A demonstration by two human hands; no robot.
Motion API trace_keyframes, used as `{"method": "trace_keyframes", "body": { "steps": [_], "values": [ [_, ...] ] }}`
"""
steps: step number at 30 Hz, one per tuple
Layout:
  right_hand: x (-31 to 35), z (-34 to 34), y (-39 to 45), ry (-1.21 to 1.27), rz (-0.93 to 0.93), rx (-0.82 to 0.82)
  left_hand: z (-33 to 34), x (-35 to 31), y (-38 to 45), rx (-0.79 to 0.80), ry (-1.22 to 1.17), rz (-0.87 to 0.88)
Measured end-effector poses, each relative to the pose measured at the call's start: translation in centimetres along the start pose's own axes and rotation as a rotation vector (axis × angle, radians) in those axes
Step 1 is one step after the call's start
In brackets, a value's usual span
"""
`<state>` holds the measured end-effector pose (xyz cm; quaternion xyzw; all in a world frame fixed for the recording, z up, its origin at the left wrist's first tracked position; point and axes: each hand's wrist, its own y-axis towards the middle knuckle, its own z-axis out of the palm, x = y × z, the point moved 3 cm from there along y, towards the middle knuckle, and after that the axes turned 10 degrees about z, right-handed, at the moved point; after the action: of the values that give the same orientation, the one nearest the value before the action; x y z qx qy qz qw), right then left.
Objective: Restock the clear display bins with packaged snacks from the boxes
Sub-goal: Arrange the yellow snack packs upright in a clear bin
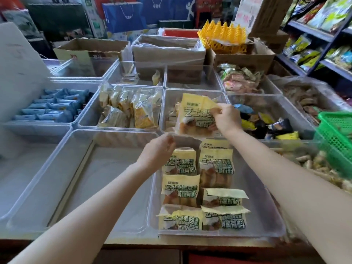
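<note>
My right hand (225, 118) pinches a yellow snack packet (194, 115) with green lettering by its right edge, holding it above the far rim of the near clear bin (262, 216). Several identical yellow packets (215, 166) lie in rows in that bin. My left hand (159, 149) hovers at the bin's far left corner, fingers loosely curled and holding nothing. Cardboard boxes (167, 52) stand at the back of the table.
An empty-looking clear bin (38, 187) sits to the near left. Bins of blue packets (55, 107), pale yellow packets (131, 109) and mixed sweets (266, 121) fill the middle row. A green basket (337, 134) is at the right, with shelves (314, 35) behind it.
</note>
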<state>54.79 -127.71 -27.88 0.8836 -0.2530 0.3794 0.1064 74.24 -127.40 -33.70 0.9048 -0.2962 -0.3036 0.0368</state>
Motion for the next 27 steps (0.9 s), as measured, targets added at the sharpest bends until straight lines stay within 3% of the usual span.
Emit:
{"method": "trace_keyframes", "body": {
  "steps": [3, 5, 7, 9, 12, 15, 18, 23, 27],
  "values": [
    [-0.3, -0.7, 0.8, 0.029, 0.039, 0.023, 2.3, 0.2, -0.8, 0.188, 0.329, 0.154],
    [-0.3, -0.8, 0.7, 0.061, 0.052, 0.070, 3.2, 0.4, -0.8, 0.192, 0.457, 0.169],
    [-0.4, -0.4, 0.4, 0.135, 0.073, 0.130, 3.4, 0.8, -0.6, 0.202, 0.506, 0.097],
    [-0.4, 0.8, 0.2, 0.154, 0.099, 0.201, 3.8, 1.4, -0.6, 0.316, 0.526, 0.055],
    [-0.5, 3.6, -0.1, 0.001, 0.064, 0.261, 4.3, 2.0, -1.3, 0.438, 0.511, 0.048],
    [-0.1, 5.7, -0.5, -0.157, -0.019, 0.273, 4.6, 2.3, -1.7, 0.414, 0.525, 0.087],
    [0.2, 6.0, -0.1, -0.154, 0.002, 0.278, 4.3, 2.4, -1.2, 0.356, 0.547, 0.121],
    [0.4, 4.4, 1.6, 0.044, 0.214, 0.409, 4.0, 2.0, -0.5, 0.319, 0.556, 0.122],
    [0.4, 4.4, 2.0, 0.071, 0.374, 0.484, 4.1, 1.9, -1.1, 0.377, 0.525, 0.196]
  ]
}}
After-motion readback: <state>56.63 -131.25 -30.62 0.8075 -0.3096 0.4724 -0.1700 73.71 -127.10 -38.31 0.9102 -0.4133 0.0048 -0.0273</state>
